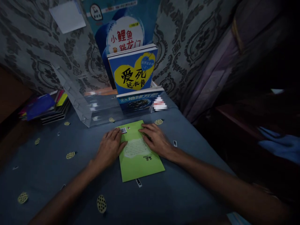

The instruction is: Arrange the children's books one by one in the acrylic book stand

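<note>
A thin green book (140,165) lies flat on the cloth-covered table, with a barcode at its far left corner and a pale text panel in its middle. My left hand (112,144) rests along the book's left edge, thumb reaching onto the cover and fingers stretched out near the barcode. On the other side, my right hand (156,140) lies over the right edge, its fingers extended flat on the cover. Both hands touch the book from above, and neither is wrapped round it.
Beyond the book stands a clear stepped rack (100,111). It holds a blue-and-yellow book (134,73), a dark blue book (138,103) and a tall blue book (126,26). Colourful booklets (44,106) are stacked at left. The blue patterned tablecloth (82,181) ends at right.
</note>
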Demonstrator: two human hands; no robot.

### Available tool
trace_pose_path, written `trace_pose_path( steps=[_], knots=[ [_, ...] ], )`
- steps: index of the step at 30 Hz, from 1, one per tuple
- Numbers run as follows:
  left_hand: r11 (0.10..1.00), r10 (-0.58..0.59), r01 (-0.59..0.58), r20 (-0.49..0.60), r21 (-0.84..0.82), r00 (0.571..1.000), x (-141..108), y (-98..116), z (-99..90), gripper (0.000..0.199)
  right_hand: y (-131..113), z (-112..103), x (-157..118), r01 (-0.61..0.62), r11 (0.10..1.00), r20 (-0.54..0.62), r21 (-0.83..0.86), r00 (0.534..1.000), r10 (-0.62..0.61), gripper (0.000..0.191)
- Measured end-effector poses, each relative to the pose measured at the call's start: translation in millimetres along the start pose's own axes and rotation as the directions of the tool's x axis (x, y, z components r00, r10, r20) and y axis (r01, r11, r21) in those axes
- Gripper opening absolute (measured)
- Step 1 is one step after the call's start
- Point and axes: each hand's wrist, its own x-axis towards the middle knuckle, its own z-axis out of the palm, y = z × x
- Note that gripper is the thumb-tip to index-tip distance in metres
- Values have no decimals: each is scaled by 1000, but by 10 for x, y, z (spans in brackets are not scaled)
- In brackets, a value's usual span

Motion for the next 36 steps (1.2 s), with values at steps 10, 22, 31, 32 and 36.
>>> trace_pose_path(
  steps=[10, 22, 31, 32, 36],
  knots=[
    [977, 105, -113, -53, -181, 993, 205, 48, 77, 42, 31, -41, 57, -40, 992, -47, 117, 998, 46, 30],
    [941, 231, -241, -66, -240, 971, 525, 200, 153, 41, 184, -24, 95, -210, 932, -124, 295, 959, 255, 36],
    [927, 278, -274, -22, -255, 960, 759, 295, 171, 43, 297, 17, 102, -235, 924, -161, 302, 943, 292, 39],
    [924, 286, -282, -24, -259, 958, 771, 299, 170, 43, 300, 24, 102, -229, 923, -162, 309, 944, 288, 40],
    [918, 298, -300, -46, -259, 953, 797, 289, 192, 43, 293, 41, 95, -201, 922, -152, 330, 953, 262, 45]
  ],
)
